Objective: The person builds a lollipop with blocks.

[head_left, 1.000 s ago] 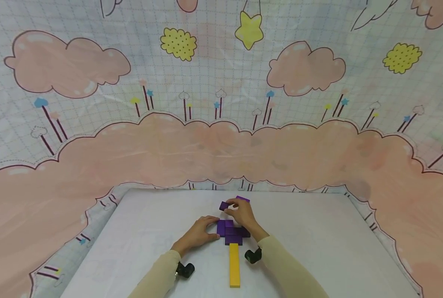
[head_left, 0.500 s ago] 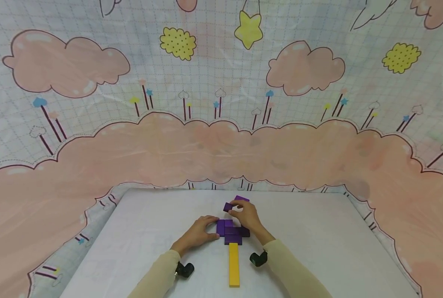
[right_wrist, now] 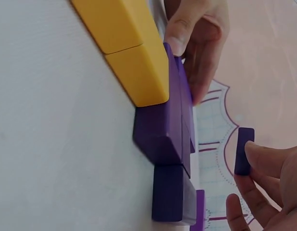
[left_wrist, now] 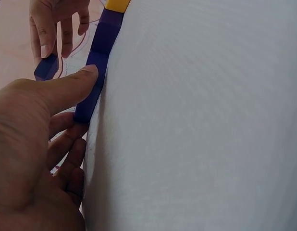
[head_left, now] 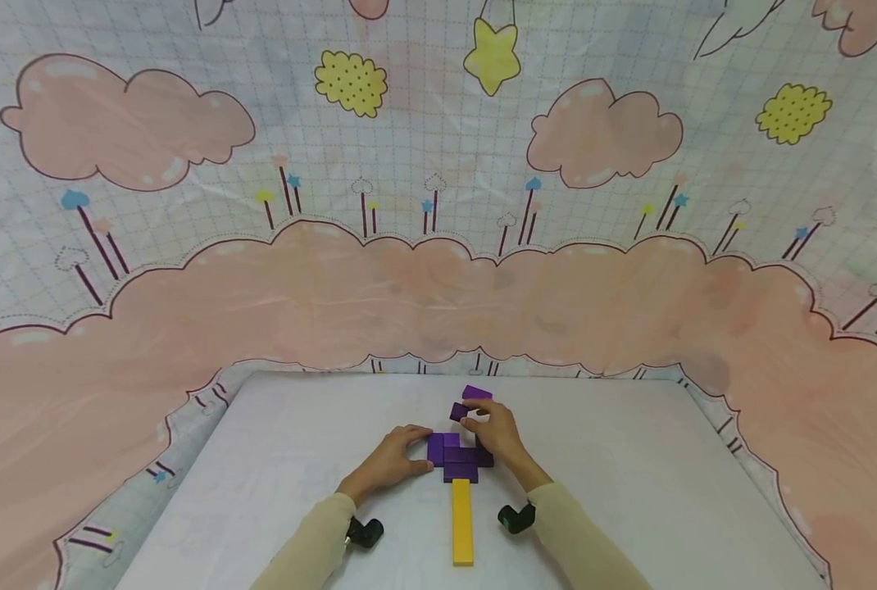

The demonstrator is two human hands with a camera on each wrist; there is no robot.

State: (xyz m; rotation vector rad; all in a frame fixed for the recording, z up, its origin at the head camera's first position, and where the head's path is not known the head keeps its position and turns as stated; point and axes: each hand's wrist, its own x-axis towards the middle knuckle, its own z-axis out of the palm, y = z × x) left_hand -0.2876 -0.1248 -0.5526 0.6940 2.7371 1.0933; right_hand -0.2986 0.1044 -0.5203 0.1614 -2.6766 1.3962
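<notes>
In the head view, my right hand pinches a small dark purple block between thumb and fingers, raised above the table, as the right wrist view also shows. My left hand holds an upright-lying purple block at the left end of a group of purple blocks; thumb and index finger are at its two ends. These blocks lie flat against each other. From the group's near side a yellow strip runs toward me; a seam in the right wrist view shows at least two yellow blocks.
Beyond my right hand lies a separate purple block, partly hidden by the fingers. The white table extends to both sides. A patterned cloth with clouds and stars hangs behind it.
My right hand has moved slightly to the right, carrying the small purple block with it. My left hand stays at the left end of the purple group.
</notes>
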